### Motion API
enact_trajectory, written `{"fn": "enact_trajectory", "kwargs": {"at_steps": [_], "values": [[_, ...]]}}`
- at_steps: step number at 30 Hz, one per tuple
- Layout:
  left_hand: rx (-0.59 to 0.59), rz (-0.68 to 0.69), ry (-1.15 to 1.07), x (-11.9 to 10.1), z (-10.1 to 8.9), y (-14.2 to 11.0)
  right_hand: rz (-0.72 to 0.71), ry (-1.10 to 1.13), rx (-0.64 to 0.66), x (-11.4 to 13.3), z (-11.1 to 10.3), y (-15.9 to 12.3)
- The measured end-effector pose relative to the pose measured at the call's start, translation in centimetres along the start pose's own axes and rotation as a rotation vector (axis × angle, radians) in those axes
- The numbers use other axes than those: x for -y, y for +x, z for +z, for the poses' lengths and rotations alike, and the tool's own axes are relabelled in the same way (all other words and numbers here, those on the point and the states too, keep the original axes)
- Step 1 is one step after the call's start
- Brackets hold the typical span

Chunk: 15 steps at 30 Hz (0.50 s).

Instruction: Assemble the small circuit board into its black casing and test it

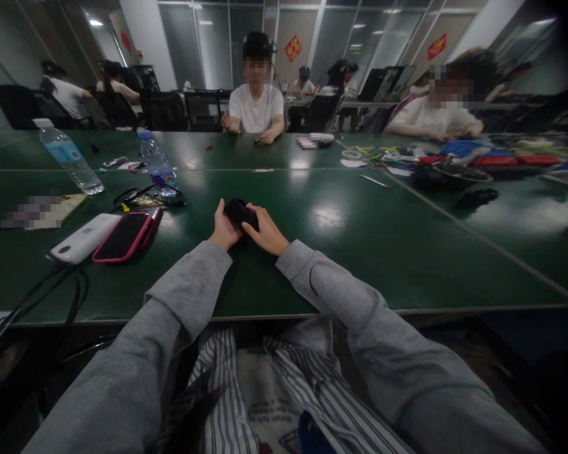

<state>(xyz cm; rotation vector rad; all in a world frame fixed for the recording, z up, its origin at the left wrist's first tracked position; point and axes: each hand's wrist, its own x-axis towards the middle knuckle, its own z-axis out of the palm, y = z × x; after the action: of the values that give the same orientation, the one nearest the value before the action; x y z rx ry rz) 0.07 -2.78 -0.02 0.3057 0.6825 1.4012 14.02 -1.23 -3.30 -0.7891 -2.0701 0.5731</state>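
Both my hands hold a small black box-shaped object [239, 213] just above the green table [284, 290]; its exact kind I cannot make out. My left hand [224, 228] supports it from the left and below, fingers closed around its side. From the right, my right hand [269, 232] grips it, thumb on the near face and fingers over the top edge. Left of my hands lies a phone in a pink-red case [125, 236], beside a white power bank [85, 238].
A tilted-looking water bottle [69, 154] and a second bottle [156, 157] stand at left, with black cables [154, 197] near the latter. A thin pen-like stick [375, 181] lies to the right. Cables and bags [483, 157] heap at far right. A person [256, 104] sits opposite.
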Motion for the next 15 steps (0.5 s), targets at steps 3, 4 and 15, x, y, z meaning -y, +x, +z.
{"fn": "enact_trajectory", "kwargs": {"at_steps": [3, 4, 15], "values": [[-0.015, -0.012, -0.034, -0.3, 0.2, 0.0, 0.081, -0.034, -0.059, -1.1, 0.0, 0.3], [-0.012, -0.020, -0.047, -0.4, 0.3, -0.1, 0.129, -0.030, -0.072, -1.4, -0.1, 0.5], [0.089, -0.063, -0.010, -1.0, 1.2, -1.1, 0.284, 0.129, -0.061, -1.4, -0.8, 0.9]]}}
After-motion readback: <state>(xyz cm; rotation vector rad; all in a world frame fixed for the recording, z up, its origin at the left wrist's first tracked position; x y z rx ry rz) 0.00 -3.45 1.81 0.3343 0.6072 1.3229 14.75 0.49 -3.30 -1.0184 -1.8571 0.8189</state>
